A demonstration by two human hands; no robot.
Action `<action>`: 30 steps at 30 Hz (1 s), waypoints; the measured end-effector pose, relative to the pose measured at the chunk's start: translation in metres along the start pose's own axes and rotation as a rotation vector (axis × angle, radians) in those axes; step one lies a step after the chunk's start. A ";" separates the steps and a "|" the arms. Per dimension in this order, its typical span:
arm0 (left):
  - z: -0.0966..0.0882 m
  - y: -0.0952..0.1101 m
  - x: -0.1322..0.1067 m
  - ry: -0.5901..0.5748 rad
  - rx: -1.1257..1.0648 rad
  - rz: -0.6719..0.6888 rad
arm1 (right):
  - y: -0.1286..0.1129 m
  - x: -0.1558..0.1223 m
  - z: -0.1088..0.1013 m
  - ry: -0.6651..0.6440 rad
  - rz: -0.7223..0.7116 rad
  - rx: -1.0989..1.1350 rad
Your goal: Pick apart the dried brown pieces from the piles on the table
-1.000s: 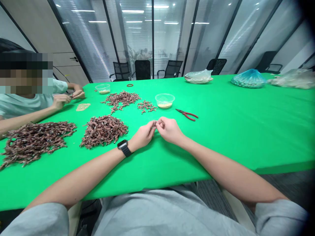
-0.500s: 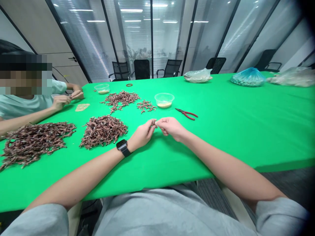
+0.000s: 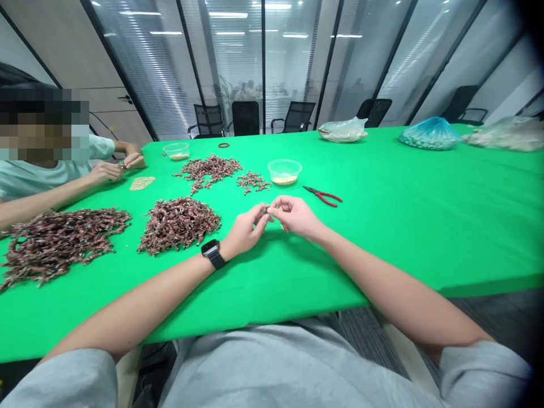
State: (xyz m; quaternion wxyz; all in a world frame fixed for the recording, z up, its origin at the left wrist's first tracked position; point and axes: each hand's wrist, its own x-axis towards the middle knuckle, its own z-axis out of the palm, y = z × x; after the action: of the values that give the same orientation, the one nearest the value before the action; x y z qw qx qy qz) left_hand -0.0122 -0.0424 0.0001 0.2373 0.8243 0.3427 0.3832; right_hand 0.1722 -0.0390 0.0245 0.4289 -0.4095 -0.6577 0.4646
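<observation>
My left hand, a black watch on its wrist, is closed in a pinch on a small brown knobbly piece. My right hand meets it at the fingertips, thumb and forefinger pressed together against the same piece; whether it grips a part of its own is too small to make out. Just beyond the hands lie a small cluster of similar brown pieces, a clear plastic bowl with pale yellowish bits in its bottom, and red-handled pliers.
Larger heaps of brown pieces lie to the left, the nearest heap beside my left wrist. A co-worker's hands work at the far left near a pale patch of grains. Filled plastic bags stand along the back of the green table.
The fingers of my right hand have shifted and opened slightly around the pinch, and the hand has risen a little. My left hand stays nearly in place.
</observation>
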 end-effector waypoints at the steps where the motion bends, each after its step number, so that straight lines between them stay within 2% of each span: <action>1: 0.000 0.000 0.000 0.008 -0.013 -0.003 | 0.000 0.000 0.000 -0.002 -0.023 0.001; 7: 0.000 0.005 -0.001 0.023 -0.113 -0.017 | -0.001 0.000 -0.004 -0.013 -0.204 -0.122; 11: 0.000 0.006 -0.002 0.025 -0.081 -0.008 | -0.001 -0.003 -0.004 -0.001 -0.274 -0.212; 14: 0.000 0.005 -0.003 0.027 -0.004 0.016 | 0.001 -0.004 0.002 0.026 -0.197 -0.144; 19: 0.000 -0.002 -0.003 0.009 0.087 0.063 | 0.001 -0.004 0.010 0.064 0.084 0.149; 23: -0.001 -0.004 -0.002 -0.011 0.087 0.086 | -0.001 -0.004 0.009 0.025 0.251 0.371; 26: -0.002 0.001 -0.001 -0.007 0.027 0.052 | -0.002 -0.004 0.005 -0.017 0.247 0.396; 30: 0.001 0.007 0.000 0.031 -0.145 -0.036 | -0.003 -0.003 0.000 -0.020 0.133 0.201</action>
State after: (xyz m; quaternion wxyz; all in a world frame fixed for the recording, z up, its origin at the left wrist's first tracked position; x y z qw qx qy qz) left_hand -0.0088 -0.0468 0.0040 0.2979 0.7925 0.3326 0.4154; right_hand 0.1725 -0.0422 0.0270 0.4296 -0.4027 -0.5831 0.5597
